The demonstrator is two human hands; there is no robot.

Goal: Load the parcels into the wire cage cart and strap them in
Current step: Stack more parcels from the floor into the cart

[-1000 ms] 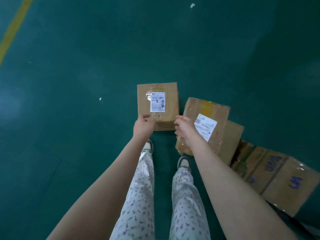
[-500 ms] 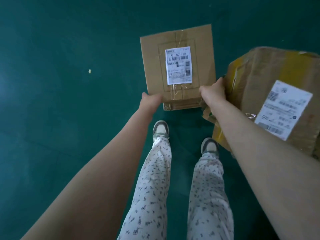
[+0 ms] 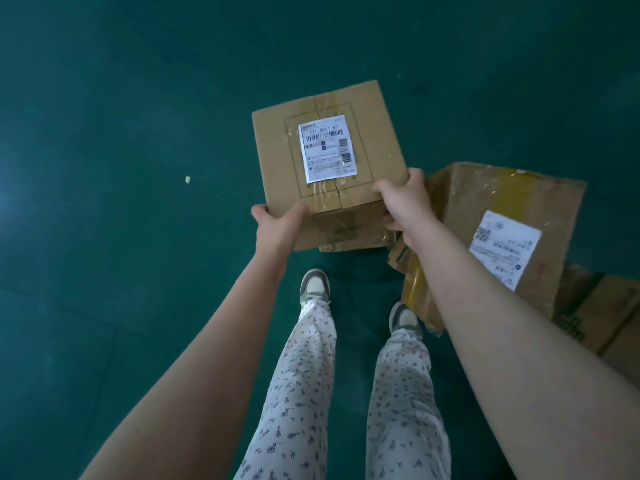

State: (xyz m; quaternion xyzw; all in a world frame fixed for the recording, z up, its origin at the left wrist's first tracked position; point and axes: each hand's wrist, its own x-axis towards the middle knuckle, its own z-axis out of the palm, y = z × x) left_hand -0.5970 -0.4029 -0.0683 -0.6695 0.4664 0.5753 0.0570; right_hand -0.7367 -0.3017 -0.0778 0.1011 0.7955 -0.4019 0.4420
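A small brown cardboard parcel (image 3: 363, 140) with a white shipping label on top is held off the green floor, tilted a little. My left hand (image 3: 277, 225) grips its near left corner, thumb on top. My right hand (image 3: 403, 202) grips its near right corner, thumb over the top edge. A second flat box lies just under it on the floor, only its edge (image 3: 349, 246) showing. No wire cage cart is in view.
A larger crumpled parcel (image 3: 498, 202) with yellow tape and a label lies on the floor to the right. More boxes (image 3: 602, 313) sit behind it at the right edge. My two feet stand below the held parcel. Green floor (image 3: 138, 133) spreads to the left and ahead.
Both hands closed on the small parcel's near corners and raised it from the floor; it now sits higher and closer to the camera, tilted.
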